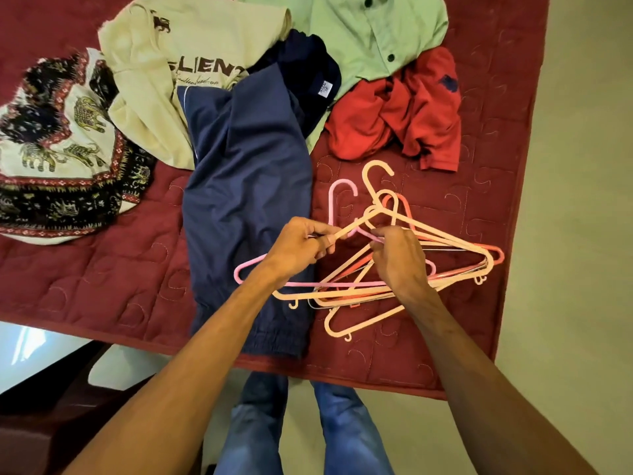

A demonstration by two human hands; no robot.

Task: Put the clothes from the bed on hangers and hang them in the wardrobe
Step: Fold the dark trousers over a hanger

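Observation:
A tangle of plastic hangers (455, 265), peach, pink and coral, lies on the red quilted bed (102, 275). My left hand (301, 246) pinches the arm of a peach hanger (373, 180) near its neck. My right hand (399, 258) grips the pink hanger (334, 197) where it crosses the pile. Clothes lie above: navy trousers (246, 186), a cream printed top (161, 90), a dark navy shirt (308, 70), a green buttoned shirt (363, 36), a red polo (400, 111) and an elephant-print garment (61, 149).
The bed's near edge runs across just above my jeans-clad legs (301, 433). Beige floor (565, 234) lies to the right of the bed. A dark piece of furniture (51, 416) stands at lower left. No wardrobe is in view.

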